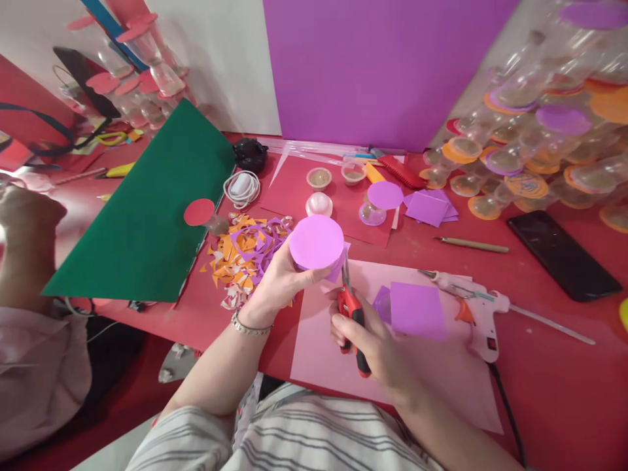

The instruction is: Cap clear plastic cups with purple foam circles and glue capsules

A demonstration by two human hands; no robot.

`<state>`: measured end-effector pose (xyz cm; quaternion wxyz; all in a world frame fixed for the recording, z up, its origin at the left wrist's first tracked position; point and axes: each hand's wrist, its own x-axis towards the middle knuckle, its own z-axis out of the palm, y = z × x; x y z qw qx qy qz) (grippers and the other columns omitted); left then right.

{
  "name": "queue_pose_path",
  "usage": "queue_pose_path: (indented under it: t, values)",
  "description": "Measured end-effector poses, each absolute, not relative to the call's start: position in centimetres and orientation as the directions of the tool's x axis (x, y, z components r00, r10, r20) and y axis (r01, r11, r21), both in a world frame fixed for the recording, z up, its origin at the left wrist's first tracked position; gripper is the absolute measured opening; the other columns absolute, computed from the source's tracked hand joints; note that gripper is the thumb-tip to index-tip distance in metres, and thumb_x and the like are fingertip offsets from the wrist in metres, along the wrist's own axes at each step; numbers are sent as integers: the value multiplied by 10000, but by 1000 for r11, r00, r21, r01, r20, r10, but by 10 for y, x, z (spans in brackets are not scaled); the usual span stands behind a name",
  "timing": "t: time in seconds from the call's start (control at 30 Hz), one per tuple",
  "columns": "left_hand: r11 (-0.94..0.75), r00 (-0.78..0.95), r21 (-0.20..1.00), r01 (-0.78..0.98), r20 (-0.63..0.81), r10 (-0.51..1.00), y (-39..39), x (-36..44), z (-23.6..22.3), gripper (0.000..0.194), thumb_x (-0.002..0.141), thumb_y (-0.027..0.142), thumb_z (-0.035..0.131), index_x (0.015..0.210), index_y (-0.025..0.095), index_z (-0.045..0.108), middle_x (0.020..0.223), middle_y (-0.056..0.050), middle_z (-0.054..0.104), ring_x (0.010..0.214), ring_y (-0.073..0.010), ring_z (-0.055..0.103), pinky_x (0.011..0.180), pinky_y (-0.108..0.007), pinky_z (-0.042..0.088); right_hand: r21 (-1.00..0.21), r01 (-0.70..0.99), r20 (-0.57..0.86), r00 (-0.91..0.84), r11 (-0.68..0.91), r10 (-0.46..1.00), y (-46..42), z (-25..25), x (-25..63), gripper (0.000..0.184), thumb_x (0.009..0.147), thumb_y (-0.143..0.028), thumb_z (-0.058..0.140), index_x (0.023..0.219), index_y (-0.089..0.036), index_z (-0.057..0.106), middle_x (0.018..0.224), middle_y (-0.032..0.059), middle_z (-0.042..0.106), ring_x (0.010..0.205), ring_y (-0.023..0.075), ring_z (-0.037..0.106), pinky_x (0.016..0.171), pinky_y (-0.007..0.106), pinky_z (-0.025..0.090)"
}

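Observation:
My left hand (277, 278) grips a piece topped by a flat purple paper disc (316, 241). Purple paper with a straight edge (336, 268) sticks out beneath the disc; what lies between is hidden by my fingers. In my right hand (366, 330) are scissors (349, 304) with red and black handles, their blades pointing up beside that lower paper. Whether the blades touch it I cannot tell. Below and to the right, a purple paper square (417, 309) lies on a pale pink sheet (318, 347), with a small clear cup shape (383, 304) at its left edge.
Orange and purple paper scraps (245, 252) are heaped left of my hands. A hot glue gun (471, 301) and a phone (564, 255) lie right. Clear bottle hourglasses (520, 144) are stacked at the back right. A green board (147, 216) separates me from another person's arm (27, 242).

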<state>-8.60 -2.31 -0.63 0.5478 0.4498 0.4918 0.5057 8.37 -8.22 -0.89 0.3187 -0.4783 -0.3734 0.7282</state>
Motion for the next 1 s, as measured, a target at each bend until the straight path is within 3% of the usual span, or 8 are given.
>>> queue_pose_path:
  t: [0.3, 0.57, 1.0]
  values:
    - [147, -48, 983, -113, -153, 987, -29, -77, -4, 744, 577, 395, 948, 1224, 175, 652, 1238, -112, 717, 1149, -294, 669, 971, -363, 570, -824, -80, -503, -350, -560, 790, -82, -18, 85, 433, 798, -476, 617, 1137, -222, 529, 714, -59, 500, 547, 103, 441, 512, 255, 385]
    - [94, -56, 991, -92, -100, 993, -29, -72, -8, 724, 619, 418, 923, 1242, 181, 641, 1228, -109, 711, 1131, -272, 666, 952, -346, 572, -820, -105, -498, -352, -562, 792, -84, -25, 84, 416, 819, -495, 596, 1125, -224, 516, 675, -76, 473, 509, 98, 434, 498, 261, 379]
    - [57, -49, 998, -38, -59, 997, -30, -78, -11, 664, 597, 290, 930, 1181, 183, 634, 1139, -67, 704, 1027, -226, 664, 897, -315, 565, -816, -83, -513, -352, -572, 783, -84, -22, 84, 403, 789, -499, 596, 1070, -225, 501, 587, -108, 438, 449, 93, 425, 454, 244, 370]
